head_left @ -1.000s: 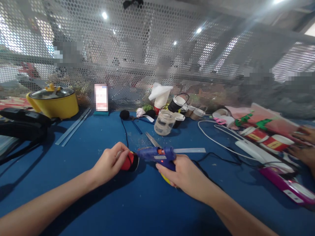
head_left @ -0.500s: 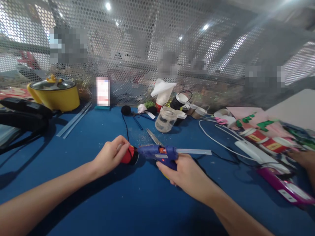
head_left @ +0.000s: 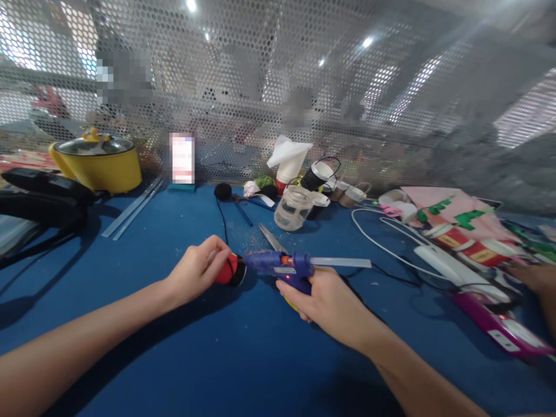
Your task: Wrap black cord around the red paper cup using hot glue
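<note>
My left hand (head_left: 197, 266) is closed round a small red paper cup (head_left: 225, 274) lying on its side. Black yarn is wound round the cup's end, and a strand runs back to a black yarn ball (head_left: 223, 191). In my right hand (head_left: 332, 301) is a blue hot glue gun (head_left: 271, 263), its red light lit and a clear glue stick (head_left: 343, 262) poking out behind. The gun's nozzle points left, close to the yarn-wrapped end; whether it touches is unclear. Scissors (head_left: 270, 236) lie just behind the gun, their handles partly hidden by it and my hand.
A clear plastic jar (head_left: 293, 209) stands behind the scissors, with cups beyond. At left are a yellow pot (head_left: 102, 169) and spare glue sticks (head_left: 130, 209). A white power strip (head_left: 460, 275), cables and a purple box (head_left: 499, 327) lie right, near another person's hand (head_left: 534, 278).
The camera view has shifted slightly. Both hands, the cup and the glue gun keep nearly the same places, with the nozzle still beside the cup's yarn-wrapped end.
</note>
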The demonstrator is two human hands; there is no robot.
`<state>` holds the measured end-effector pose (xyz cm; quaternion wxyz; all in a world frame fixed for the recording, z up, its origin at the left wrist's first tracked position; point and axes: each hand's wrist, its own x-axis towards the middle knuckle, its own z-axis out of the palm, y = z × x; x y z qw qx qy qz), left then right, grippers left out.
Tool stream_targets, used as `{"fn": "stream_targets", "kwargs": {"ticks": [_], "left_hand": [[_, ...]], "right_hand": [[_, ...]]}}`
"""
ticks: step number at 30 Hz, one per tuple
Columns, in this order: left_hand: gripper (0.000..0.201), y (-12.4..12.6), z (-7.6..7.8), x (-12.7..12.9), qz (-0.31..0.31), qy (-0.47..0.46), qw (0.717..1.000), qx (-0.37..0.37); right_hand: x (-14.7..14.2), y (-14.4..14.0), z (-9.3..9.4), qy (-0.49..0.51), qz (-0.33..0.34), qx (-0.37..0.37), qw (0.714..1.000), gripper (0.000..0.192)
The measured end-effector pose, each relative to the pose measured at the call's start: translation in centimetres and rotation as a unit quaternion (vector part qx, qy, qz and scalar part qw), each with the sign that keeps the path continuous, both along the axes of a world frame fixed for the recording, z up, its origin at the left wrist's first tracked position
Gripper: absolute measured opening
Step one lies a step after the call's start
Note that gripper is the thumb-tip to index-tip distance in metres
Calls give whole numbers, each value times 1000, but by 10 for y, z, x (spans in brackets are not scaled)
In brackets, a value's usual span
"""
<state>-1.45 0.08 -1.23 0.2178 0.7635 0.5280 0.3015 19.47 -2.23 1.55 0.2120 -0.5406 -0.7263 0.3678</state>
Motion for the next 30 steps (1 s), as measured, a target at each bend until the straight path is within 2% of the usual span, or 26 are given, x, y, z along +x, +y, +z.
{"fn": "stream_targets", "kwargs": {"ticks": [10, 19, 30], "left_hand": [[22, 0, 1, 1, 5, 12, 1000, 3], [22, 2, -1, 1, 15, 2, 1000, -8], [23, 2, 0, 2, 23, -5, 1000, -19]], "right_hand": [[-1, -2, 1, -17, -10, 11, 1000, 16], [0, -6, -2, -76, 11, 92, 993, 14], [-2, -10, -2, -150, 19, 116, 982, 15]]}}
